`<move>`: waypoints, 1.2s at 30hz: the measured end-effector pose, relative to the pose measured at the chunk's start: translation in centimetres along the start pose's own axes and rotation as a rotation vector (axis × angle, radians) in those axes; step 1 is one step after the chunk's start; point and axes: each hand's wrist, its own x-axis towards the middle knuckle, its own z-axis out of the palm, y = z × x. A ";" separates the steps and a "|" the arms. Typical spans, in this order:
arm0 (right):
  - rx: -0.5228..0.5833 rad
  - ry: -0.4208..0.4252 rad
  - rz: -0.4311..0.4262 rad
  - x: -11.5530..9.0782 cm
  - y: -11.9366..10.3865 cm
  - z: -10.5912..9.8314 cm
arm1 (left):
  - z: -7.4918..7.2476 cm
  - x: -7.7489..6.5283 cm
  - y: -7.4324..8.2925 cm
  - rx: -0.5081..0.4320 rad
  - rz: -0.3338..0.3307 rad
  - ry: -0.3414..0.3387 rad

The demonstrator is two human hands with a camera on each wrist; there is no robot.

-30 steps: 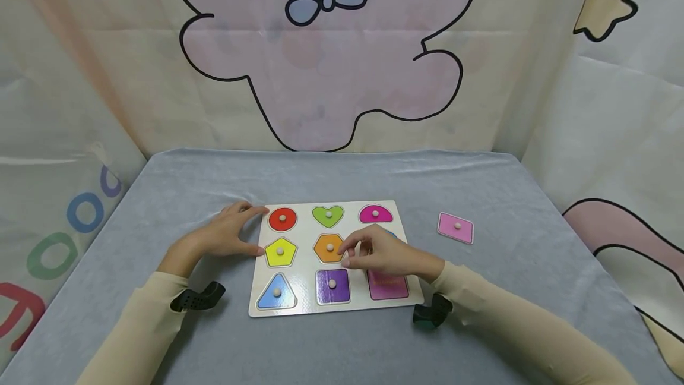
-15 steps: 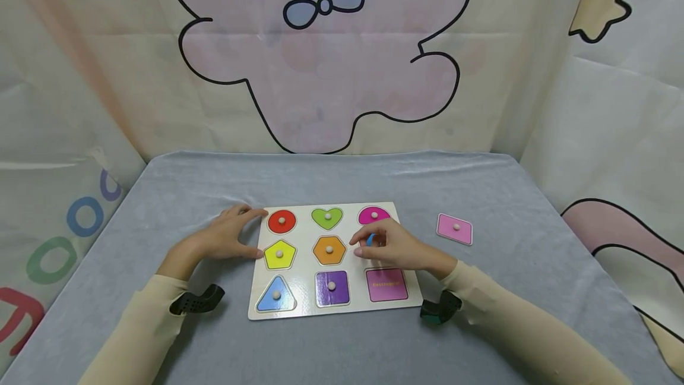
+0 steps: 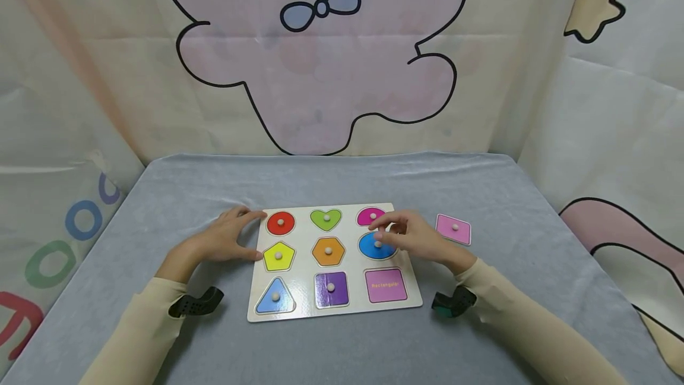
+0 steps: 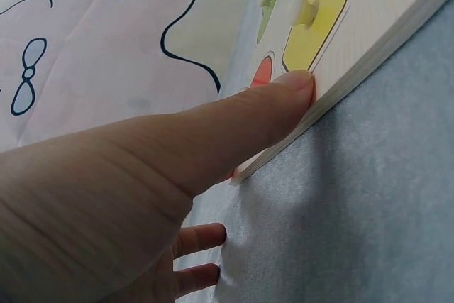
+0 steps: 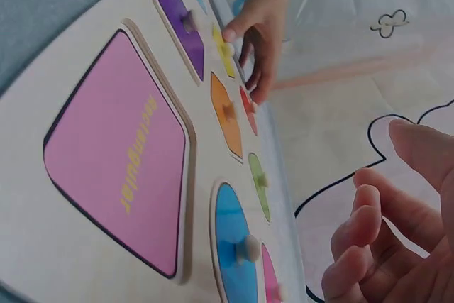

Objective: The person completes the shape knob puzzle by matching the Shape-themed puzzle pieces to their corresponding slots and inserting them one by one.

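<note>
A white wooden peg-puzzle board [image 3: 304, 299] lies on the table with knobbed shapes in it. My left hand [image 3: 227, 236] steadies its left side, thumb at the edge beside the yellow pentagon [image 3: 277, 263] and a finger at the upper corner. My right hand [image 3: 419, 237] hovers over the right edge, fingers loosely bent and holding nothing, close to the blue oval [image 3: 366, 246]. In the right wrist view the bare pink recess [image 5: 117, 147] reads "rectangular". A pink rectangle piece [image 3: 462, 232] with a knob lies on the cloth, right of the board.
Also set in the board are a red circle [image 3: 275, 229], green heart [image 3: 320, 226], orange hexagon [image 3: 323, 259], purple square [image 3: 323, 299], blue triangle [image 3: 274, 306] and magenta half-circle [image 3: 366, 218]. Grey cloth [image 3: 331, 352] covers the table; printed curtains [image 3: 320, 94] stand behind.
My right hand has moved right from near the orange hexagon, across the blue oval, uncovering it and nearing the loose pink rectangle. My left hand keeps its place on the board.
</note>
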 end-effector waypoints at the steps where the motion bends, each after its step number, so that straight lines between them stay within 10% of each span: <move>1: 0.001 0.006 0.002 0.0 0.0 -0.2 | 0.0 0.0 0.0 0.000 0.002 0.002; 36: -0.069 0.141 0.123 -4.3 3.7 -5.6 | -0.1 -0.3 0.2 0.001 0.026 0.012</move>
